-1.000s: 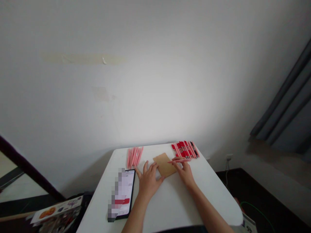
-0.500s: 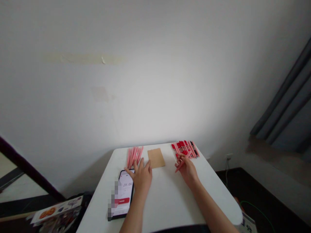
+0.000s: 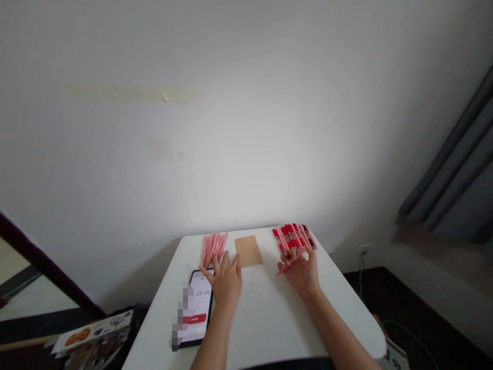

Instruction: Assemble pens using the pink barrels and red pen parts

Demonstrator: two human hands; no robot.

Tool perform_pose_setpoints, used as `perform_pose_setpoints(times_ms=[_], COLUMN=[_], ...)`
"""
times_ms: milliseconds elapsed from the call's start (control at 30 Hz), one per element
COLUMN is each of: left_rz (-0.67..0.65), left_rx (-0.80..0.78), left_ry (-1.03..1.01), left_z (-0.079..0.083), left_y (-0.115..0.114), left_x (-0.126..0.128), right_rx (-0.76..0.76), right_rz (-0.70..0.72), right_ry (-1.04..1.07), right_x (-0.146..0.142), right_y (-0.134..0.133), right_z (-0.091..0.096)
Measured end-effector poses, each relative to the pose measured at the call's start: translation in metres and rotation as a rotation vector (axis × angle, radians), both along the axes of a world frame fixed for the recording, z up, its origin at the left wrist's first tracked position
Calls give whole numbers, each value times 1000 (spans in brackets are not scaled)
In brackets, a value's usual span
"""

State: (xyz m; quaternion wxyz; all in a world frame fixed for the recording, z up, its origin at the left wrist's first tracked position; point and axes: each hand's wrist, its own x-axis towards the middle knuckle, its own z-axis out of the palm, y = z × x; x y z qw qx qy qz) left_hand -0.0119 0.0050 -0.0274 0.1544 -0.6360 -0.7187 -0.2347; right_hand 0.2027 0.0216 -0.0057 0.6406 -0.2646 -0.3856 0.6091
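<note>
My left hand (image 3: 226, 280) lies on the table with its fingers spread. Its fingertips are at the near end of a bunch of plain pink pens (image 3: 214, 245) and the lower left corner of a brown square of paper or card (image 3: 248, 251). Beside that hand lies a phone (image 3: 197, 304) with a timer on its screen. A slim pink pen (image 3: 285, 265) rests slantwise across the curled fingers of my right hand (image 3: 302, 272), whose thumb stands away from it. Just beyond this hand is a row of pink, red and black pens (image 3: 295, 236).
The white table (image 3: 269, 318) stands against a pale wall (image 3: 250, 128). On the floor at the left are a printed box (image 3: 92, 331) and some clutter. A grey curtain (image 3: 454, 180) hangs at the right, above a socket with a cable (image 3: 362, 257).
My right hand has turned its palm upward and lifted its thumb off the pink pen, which now lies across the fingers. My left hand has hardly moved.
</note>
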Motion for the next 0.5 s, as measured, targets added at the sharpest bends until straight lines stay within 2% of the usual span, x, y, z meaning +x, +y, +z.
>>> perform_pose_setpoints(times_ms=[333,500], left_rz=[2,-35], left_rx=[-1,7], left_ry=[-17,-61], left_z=[4,7], left_y=[-2,-3], left_x=[1,3], right_rx=[-66,-103], right_rz=[44,-7], right_ry=[124,28], right_x=[-2,-9], right_y=[-1,2], right_z=[3,-1])
